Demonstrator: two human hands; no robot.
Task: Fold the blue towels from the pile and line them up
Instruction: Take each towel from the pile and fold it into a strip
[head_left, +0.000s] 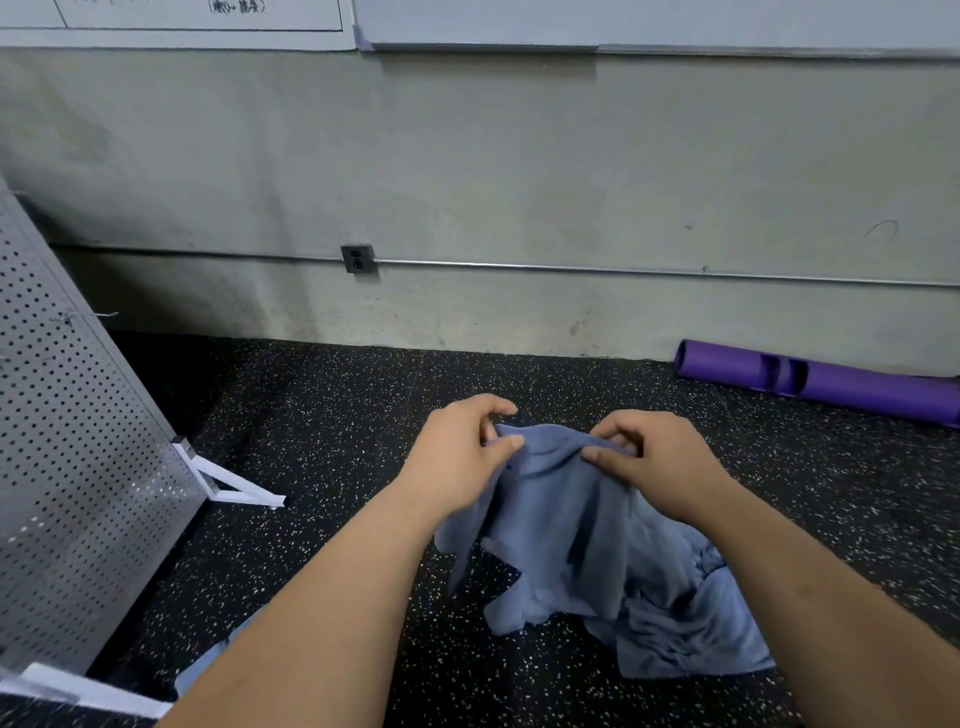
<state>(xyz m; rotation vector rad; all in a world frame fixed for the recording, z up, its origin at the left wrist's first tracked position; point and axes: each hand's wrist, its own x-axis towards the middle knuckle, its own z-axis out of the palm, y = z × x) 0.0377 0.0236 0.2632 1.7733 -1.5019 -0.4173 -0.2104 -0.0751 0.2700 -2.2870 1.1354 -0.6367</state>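
Both hands on perhaps one towel

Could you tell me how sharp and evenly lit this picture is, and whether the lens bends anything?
Head view: soft, even light, no glare; the left hand, right hand and blue towel are sharp; the wide lens slightly bows the wall pipe; the perforated panel smears at lower left.

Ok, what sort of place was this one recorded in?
Likely a gym or fitness room: black speckled rubber floor, a purple exercise tube lying by the concrete wall, and a perforated metal panel. The left hand and right hand pinch a blue towel.
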